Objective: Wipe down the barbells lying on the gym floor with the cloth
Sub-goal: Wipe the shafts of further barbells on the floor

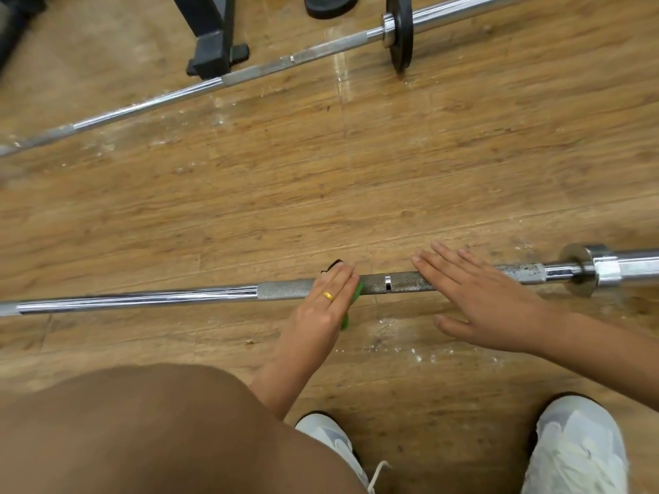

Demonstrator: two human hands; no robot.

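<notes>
Brown-clad knee point(142, 429) cuts off the lower left. Left hand point(328, 297) covers most of the green cloth point(357, 292) on the near barbell point(178, 298); thumb hidden, grip unclear. Right of its fingers, right hand point(478, 294) lies flat, straight-fingered, on the bar.

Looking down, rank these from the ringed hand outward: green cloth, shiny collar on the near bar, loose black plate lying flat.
1. Green cloth: under the left hand, on the near bar.
2. Collar: along that bar, to the right.
3. Loose plate: top of view, beyond the other barbell.
</notes>
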